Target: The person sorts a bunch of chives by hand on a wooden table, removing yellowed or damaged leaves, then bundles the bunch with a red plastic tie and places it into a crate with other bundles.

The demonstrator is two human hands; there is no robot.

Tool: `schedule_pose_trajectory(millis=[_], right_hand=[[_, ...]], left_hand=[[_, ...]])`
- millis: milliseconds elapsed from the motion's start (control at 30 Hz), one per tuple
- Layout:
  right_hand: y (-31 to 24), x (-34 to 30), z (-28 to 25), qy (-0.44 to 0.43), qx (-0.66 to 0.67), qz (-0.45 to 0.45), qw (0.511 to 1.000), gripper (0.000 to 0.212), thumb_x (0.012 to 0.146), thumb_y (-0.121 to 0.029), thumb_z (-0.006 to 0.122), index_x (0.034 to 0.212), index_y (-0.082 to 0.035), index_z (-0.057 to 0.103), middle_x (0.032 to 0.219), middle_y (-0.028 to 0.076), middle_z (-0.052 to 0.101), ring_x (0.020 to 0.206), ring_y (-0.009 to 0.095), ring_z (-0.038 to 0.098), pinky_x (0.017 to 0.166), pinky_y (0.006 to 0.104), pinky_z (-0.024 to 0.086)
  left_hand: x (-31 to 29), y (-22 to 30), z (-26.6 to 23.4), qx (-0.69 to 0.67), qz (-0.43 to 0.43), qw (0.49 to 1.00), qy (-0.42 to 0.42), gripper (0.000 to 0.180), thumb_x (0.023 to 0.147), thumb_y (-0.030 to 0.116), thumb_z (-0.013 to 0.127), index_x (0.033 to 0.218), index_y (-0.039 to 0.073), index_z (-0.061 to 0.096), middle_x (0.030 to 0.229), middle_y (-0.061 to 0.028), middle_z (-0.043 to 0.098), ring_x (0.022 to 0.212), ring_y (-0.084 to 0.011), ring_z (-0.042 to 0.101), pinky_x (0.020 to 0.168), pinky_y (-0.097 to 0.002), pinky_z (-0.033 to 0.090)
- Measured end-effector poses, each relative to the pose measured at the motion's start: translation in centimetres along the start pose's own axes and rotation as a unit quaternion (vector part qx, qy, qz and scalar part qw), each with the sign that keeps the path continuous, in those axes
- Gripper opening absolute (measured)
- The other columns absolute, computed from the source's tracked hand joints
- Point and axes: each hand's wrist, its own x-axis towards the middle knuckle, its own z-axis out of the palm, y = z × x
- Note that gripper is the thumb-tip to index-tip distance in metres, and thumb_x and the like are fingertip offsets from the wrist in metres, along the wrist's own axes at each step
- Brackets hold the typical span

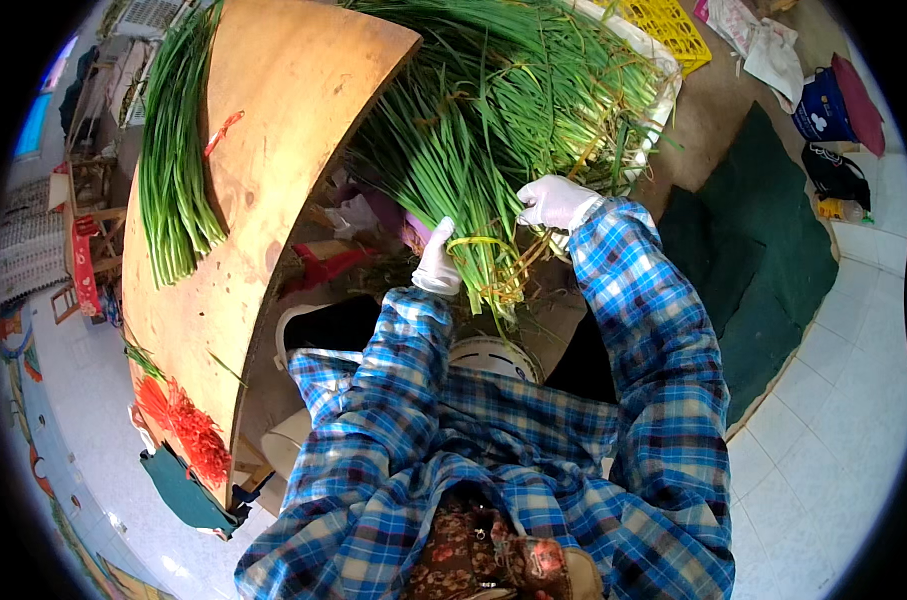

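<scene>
Currently you are working over a big heap of green chives [494,110] beyond the right-hand edge of the round wooden table [264,180]. Going left to right: a separate chive bunch [174,150] is lying along the table's left edge, and loose red bands [179,425] are sitting at its near edge. Your left hand [437,262], in a white glove, is closing around the lower stalks of the bundle you are gathering [484,255]. Your right hand [552,200], also gloved, is gripping the same stalks higher up, fingers curled shut on them. The bundle's long axis is running near-to-far, yellowed root ends pointing toward you, green tips fanning away. Judgement: light, limp, easily bruised; hold near the root ends, where the stalks are firmest, without squeezing hard.
</scene>
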Motion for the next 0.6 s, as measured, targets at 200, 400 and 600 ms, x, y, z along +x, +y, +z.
schedule_pose_trajectory(millis=[200,400,600], right_hand=[[1.0,1.5,0.8,-0.062,0.001,-0.107,0.992,0.052,0.080,-0.021,0.060,0.125,-0.002,0.045,0.101,0.015,0.063,0.089,0.023,0.060,0.082,0.0314,0.044],[-0.6,3.6,0.7,-0.070,0.345,-0.028,0.936,0.053,0.082,-0.041,0.058,0.123,-0.009,0.049,0.111,0.010,0.059,0.101,0.021,0.055,0.087,0.0307,0.040],[-4.2,5.5,-0.2,0.043,0.189,-0.021,0.981,0.096,0.074,-0.053,0.063,0.134,0.009,0.020,0.133,0.024,0.036,0.126,0.031,0.032,0.103,0.0405,0.026]], left_hand=[[-0.1,0.3,0.2,0.028,-0.026,0.997,-0.074,0.048,0.077,0.035,0.062,0.116,0.010,0.050,0.111,-0.0082,0.054,0.100,-0.0277,0.051,0.086,-0.0455,0.044],[1.0,0.3,-1.9,0.064,-0.078,0.993,-0.055,0.061,0.076,0.037,0.065,0.124,0.007,0.043,0.115,-0.0103,0.053,0.103,-0.0283,0.050,0.088,-0.0447,0.042],[1.8,0.5,-2.6,0.019,-0.007,0.990,-0.138,0.054,0.080,0.031,0.062,0.125,0.006,0.044,0.122,-0.0084,0.050,0.113,-0.0248,0.045,0.096,-0.0413,0.036]])
